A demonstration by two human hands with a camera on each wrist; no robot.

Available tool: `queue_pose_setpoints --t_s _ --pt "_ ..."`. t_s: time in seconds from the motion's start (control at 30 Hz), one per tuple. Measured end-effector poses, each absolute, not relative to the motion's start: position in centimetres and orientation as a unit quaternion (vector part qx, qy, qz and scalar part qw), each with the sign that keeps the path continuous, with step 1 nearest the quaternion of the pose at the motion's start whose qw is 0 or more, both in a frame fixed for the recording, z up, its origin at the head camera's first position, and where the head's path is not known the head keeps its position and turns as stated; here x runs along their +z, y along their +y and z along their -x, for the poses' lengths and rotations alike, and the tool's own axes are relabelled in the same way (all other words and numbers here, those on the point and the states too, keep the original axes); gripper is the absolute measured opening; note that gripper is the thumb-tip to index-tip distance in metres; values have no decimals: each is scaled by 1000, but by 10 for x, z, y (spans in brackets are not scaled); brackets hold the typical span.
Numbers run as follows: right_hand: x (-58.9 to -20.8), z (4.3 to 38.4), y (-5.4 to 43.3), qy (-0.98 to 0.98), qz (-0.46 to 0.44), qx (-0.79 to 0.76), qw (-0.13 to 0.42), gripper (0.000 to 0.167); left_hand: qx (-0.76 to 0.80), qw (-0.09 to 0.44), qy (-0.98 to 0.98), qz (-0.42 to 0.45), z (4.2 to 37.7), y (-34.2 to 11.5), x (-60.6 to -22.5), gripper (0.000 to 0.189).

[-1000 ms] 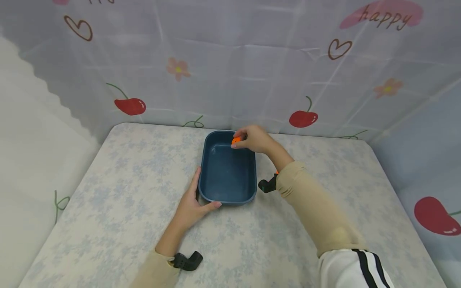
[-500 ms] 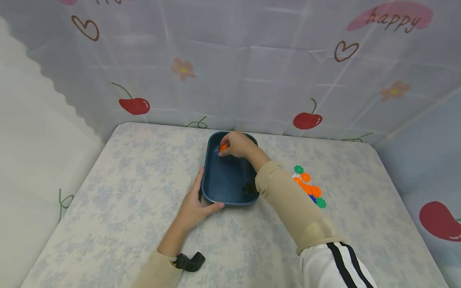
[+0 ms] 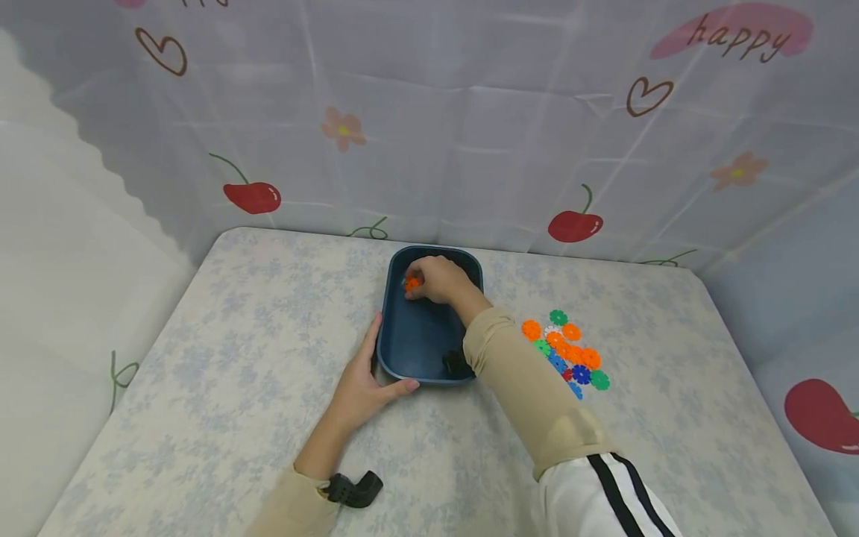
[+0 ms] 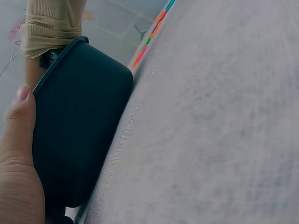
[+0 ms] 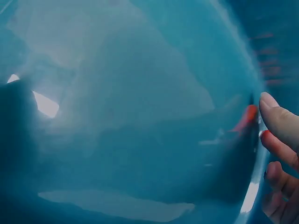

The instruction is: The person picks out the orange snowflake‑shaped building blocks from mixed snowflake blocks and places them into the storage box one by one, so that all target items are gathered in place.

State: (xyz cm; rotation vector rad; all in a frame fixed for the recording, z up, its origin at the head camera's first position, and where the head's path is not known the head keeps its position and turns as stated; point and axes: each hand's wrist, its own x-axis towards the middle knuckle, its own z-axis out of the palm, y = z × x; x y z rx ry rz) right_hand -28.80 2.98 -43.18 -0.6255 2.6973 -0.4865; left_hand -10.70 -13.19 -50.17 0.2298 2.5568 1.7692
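Note:
A dark blue rectangular tub (image 3: 419,335) stands at the back middle of the table. My left hand (image 3: 359,388) holds its near-left corner, fingers along the left wall and thumb along the front. The left wrist view shows the thumb against the tub's outer wall (image 4: 79,126). Inside the tub, toward the far left, my right hand (image 3: 439,280) pinches an orange snowflake disc (image 3: 412,284). Only part of the disc shows between the fingertips. In the right wrist view, the thumb and fingers (image 5: 282,123) lie at the right edge, beside the curved inner wall.
Right of the tub lies a loose group of snowflake discs (image 3: 572,353) in orange, green, blue, white and red, partly behind the right sleeve (image 3: 530,395). A printed curtain (image 3: 429,149) hangs behind the patterned table (image 3: 235,373).
My right hand has moved from the tub's far-right corner leftward and down inside it, with the orange disc in its fingers. The sleeve's shift has uncovered the discs. My left hand stays put.

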Motion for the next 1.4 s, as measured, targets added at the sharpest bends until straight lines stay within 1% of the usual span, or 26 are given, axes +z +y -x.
queue_pose_setpoints --t_s 0.17,0.27,0.5,0.57,0.9,1.17,1.27,1.4 --pt "-439 288 32 946 210 -182 167 40 570 16 819 -68 108 -132 -503 116" --pt "-442 288 33 949 207 -181 157 39 570 19 819 -64 108 -131 -502 116" --pt "-443 286 32 953 210 -174 133 37 576 27 815 -61 99 -127 -474 113" --pt "-443 286 31 953 208 -178 131 37 576 27 815 -62 99 -127 -472 112" --pt "-442 284 29 956 205 -173 118 41 572 12 818 -66 107 -130 -502 117" --pt "-438 283 31 954 216 -165 128 42 567 5 820 -71 106 -130 -504 115" --pt "-431 284 35 949 230 -167 136 41 569 6 819 -72 106 -130 -503 115" --pt "-412 280 45 942 246 -181 137 41 571 6 818 -70 105 -130 -502 116"
